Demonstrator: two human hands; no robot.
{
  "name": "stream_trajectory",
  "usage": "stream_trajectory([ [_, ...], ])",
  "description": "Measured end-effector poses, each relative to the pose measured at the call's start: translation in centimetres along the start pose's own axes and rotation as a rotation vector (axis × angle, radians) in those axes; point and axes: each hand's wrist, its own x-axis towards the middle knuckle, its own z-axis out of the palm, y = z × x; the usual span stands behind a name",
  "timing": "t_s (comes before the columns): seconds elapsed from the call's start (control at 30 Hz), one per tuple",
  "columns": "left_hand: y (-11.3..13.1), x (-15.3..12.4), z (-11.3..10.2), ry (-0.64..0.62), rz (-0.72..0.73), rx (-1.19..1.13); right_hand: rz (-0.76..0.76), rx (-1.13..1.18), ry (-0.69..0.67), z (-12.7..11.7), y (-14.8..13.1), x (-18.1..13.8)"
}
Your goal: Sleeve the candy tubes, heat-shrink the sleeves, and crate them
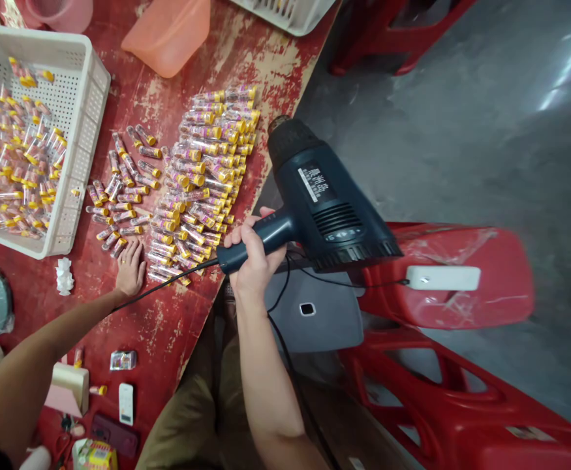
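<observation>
My right hand (258, 258) is wrapped around the handle of a dark blue heat gun (327, 196). Its nozzle points up and left, beside the table edge, apart from the tubes. On the red table, small clear tubes with yellow caps (201, 176) lie packed in slanting rows. A looser group of the same tubes (126, 176) is spread to their left. My left hand (130, 266) rests near the lower end of this loose group, fingers spread; whether it touches a tube is hard to tell. A black cord runs from the handle towards my left forearm.
A white perforated basket (82, 147) holding many tubes stands at the left. An orange tray (168, 36) lies at the back. Red stools (505, 281) stand right of the table, one bearing a white power strip (442, 278). A phone (113, 435) lies near the bottom.
</observation>
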Motion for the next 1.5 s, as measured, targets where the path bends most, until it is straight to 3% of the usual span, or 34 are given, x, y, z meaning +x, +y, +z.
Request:
stream_trajectory([
  [0.53, 0.3, 0.1, -0.2, -0.016, -0.048, -0.029, 0.010, -0.042, -0.100, 0.8, -0.5, 0.4],
  [0.63, 0.3, 0.0, -0.2, -0.029, -0.049, -0.034, 0.097, -0.068, -0.118, -0.6, -1.3, -1.9],
  [0.83, 0.6, -0.2, -0.1, -0.034, -0.044, -0.046, 0.305, -0.284, -0.144, -7.4, -1.1, -10.2],
  [0.93, 0.6, -0.3, 0.0, -0.042, -0.042, -0.069, 0.379, -0.377, -0.149, -9.5, -0.5, -13.0],
  [1.17, 0.8, -0.5, 0.2, -0.026, -0.019, -0.057, 0.438, -0.470, -0.183, -9.6, 0.0, -16.1],
  [1.3, 0.7, -0.6, 0.5, -0.033, -0.006, -0.087, 0.537, -0.591, -0.273, -10.6, 0.2, -18.7],
  [1.5, 0.5, -0.9, 1.0, -0.018, -0.014, -0.172, 0.522, -0.829, -0.325, -11.0, 1.6, -19.9],
])
